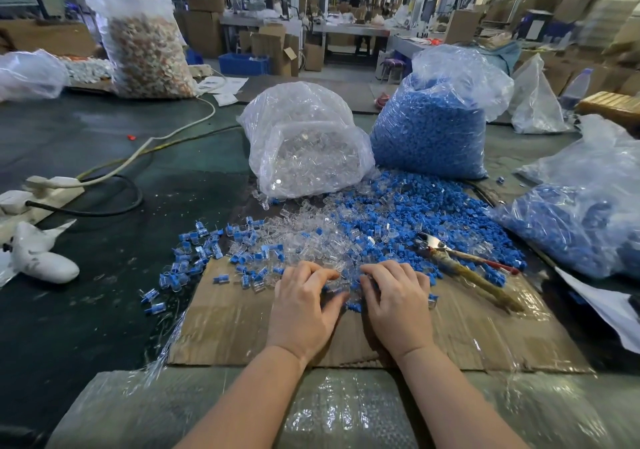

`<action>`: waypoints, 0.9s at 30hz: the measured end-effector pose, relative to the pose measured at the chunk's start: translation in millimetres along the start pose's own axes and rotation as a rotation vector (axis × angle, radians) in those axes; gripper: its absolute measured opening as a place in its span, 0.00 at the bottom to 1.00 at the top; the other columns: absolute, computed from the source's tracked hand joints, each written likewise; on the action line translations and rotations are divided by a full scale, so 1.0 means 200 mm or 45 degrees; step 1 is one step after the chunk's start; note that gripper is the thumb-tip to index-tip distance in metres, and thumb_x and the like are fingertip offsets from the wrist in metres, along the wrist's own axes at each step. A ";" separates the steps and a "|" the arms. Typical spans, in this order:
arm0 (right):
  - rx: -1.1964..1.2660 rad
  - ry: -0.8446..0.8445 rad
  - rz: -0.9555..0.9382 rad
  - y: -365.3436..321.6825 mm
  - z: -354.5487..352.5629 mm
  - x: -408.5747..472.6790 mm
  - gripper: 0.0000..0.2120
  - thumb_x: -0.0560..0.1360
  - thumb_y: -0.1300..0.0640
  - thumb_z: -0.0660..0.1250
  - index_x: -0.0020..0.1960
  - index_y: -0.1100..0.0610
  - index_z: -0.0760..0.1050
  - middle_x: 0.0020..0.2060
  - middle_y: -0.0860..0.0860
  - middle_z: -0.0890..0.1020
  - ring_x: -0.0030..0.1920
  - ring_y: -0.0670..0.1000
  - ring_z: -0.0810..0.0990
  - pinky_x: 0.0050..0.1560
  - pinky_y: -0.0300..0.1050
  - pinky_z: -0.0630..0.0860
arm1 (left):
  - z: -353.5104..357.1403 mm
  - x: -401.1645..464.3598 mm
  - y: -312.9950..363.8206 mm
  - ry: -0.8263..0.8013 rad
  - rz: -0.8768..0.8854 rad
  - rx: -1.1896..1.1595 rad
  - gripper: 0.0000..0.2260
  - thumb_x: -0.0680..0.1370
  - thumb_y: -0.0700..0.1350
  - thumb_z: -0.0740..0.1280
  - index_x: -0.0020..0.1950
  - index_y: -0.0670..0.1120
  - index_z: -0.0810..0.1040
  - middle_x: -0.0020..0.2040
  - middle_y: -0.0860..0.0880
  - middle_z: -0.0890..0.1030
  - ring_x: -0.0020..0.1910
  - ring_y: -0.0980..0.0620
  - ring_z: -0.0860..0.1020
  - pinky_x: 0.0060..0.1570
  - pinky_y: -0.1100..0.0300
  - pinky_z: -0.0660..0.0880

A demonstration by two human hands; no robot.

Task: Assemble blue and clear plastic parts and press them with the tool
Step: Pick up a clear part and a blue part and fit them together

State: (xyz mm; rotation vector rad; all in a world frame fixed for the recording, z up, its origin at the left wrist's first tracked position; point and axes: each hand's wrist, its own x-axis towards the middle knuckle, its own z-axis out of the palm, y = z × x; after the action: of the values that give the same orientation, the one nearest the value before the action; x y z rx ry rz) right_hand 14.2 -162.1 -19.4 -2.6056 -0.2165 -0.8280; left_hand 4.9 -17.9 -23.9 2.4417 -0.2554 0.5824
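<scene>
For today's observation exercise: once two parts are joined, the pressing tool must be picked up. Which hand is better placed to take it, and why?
Probably the right hand. The tool lies just to its right on the cardboard, handles toward that side, while the left hand would have to cross over.

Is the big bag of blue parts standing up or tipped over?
Standing up: the bag of blue parts sits upright on the table, its gathered top pointing upward.

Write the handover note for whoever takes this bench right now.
Left hand and right hand: fingers curled into the loose parts pile; what each grip holds is hidden.
Pressing tool lies untouched right of the hands, on the cardboard sheet.
Clear-parts bag and blue-parts bag stand behind the pile.
Done: joined pieces scattered to the left.
Left: most of the pile and both bags.
</scene>
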 end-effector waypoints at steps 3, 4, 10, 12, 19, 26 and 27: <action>-0.009 -0.024 -0.022 0.00 -0.01 -0.01 0.10 0.70 0.52 0.66 0.46 0.55 0.81 0.41 0.50 0.81 0.41 0.54 0.78 0.46 0.51 0.70 | 0.00 0.00 0.00 -0.012 0.001 -0.001 0.13 0.73 0.51 0.69 0.56 0.50 0.78 0.49 0.54 0.74 0.51 0.56 0.67 0.57 0.64 0.63; -0.013 -0.027 -0.030 0.00 -0.01 -0.01 0.09 0.69 0.53 0.66 0.46 0.55 0.81 0.41 0.50 0.81 0.41 0.55 0.78 0.46 0.51 0.70 | 0.00 0.00 0.01 -0.023 -0.001 0.004 0.13 0.73 0.51 0.69 0.57 0.51 0.78 0.49 0.54 0.73 0.51 0.56 0.67 0.58 0.64 0.62; -0.011 0.004 -0.027 0.01 0.01 -0.01 0.07 0.67 0.62 0.69 0.45 0.55 0.81 0.40 0.50 0.81 0.41 0.55 0.78 0.46 0.47 0.61 | 0.00 -0.01 0.00 -0.077 0.018 0.034 0.15 0.73 0.49 0.68 0.59 0.51 0.76 0.52 0.55 0.72 0.53 0.57 0.66 0.62 0.62 0.62; -0.017 0.007 -0.036 0.01 0.01 -0.01 0.08 0.68 0.61 0.66 0.45 0.55 0.81 0.40 0.49 0.81 0.41 0.55 0.78 0.47 0.47 0.64 | -0.01 -0.01 0.01 -0.071 0.040 0.046 0.16 0.72 0.50 0.70 0.59 0.51 0.77 0.52 0.54 0.72 0.53 0.57 0.66 0.60 0.64 0.60; 0.033 0.096 -0.038 0.01 0.01 -0.01 0.10 0.66 0.65 0.64 0.42 0.56 0.80 0.38 0.49 0.80 0.39 0.55 0.78 0.45 0.46 0.61 | -0.01 -0.02 0.02 -0.090 0.156 0.117 0.16 0.67 0.54 0.74 0.53 0.51 0.79 0.53 0.49 0.74 0.53 0.50 0.71 0.57 0.56 0.64; 0.048 0.089 -0.045 0.00 0.00 -0.01 0.09 0.64 0.65 0.64 0.41 0.57 0.80 0.36 0.50 0.80 0.37 0.55 0.78 0.44 0.47 0.60 | 0.03 0.01 -0.01 -0.197 0.041 0.245 0.16 0.76 0.59 0.60 0.63 0.61 0.73 0.63 0.55 0.66 0.59 0.55 0.61 0.60 0.61 0.55; 0.046 0.076 -0.050 0.00 -0.01 -0.01 0.10 0.64 0.65 0.64 0.42 0.56 0.80 0.36 0.49 0.80 0.38 0.55 0.78 0.44 0.47 0.61 | 0.04 0.01 -0.01 -0.196 -0.004 0.249 0.16 0.76 0.59 0.59 0.64 0.62 0.72 0.62 0.55 0.65 0.60 0.56 0.60 0.60 0.61 0.55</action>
State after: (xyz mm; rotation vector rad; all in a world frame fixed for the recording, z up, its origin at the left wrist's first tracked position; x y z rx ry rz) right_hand 11.5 -162.4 -20.1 -2.5462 -0.2642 -0.9060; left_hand 10.8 -20.9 -29.1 2.6803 -0.2684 0.4354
